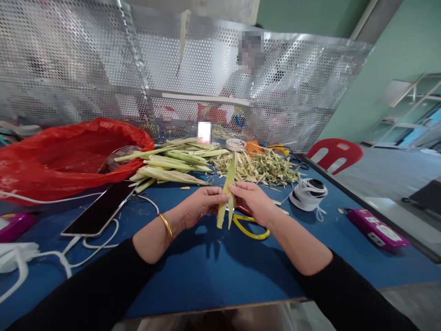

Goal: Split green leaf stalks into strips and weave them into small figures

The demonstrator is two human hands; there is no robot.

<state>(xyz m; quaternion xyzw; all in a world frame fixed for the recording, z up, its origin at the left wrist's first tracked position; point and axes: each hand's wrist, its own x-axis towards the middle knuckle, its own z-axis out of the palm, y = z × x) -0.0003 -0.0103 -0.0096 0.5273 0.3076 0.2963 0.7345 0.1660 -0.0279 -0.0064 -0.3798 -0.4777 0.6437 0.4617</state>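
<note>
Both hands hold one pale green leaf strip [228,186] upright above the blue table [213,271]. My left hand [201,205] pinches its left side, fingers closed. My right hand [253,200] pinches its right side, fingers closed too. The strip splits into two tails below the fingers. Yellow-handled scissors [250,227] lie on the table just under my right hand. Behind the hands lies a pile of long green stalks [172,165], with a heap of shredded trimmings [265,168] to its right.
A red plastic bag [65,154] sits at the left, a phone [99,209] with white cables in front of it. A white round device [308,193] and a purple case [377,228] lie at the right. A perforated metal screen [103,69] stands behind, a person beyond it.
</note>
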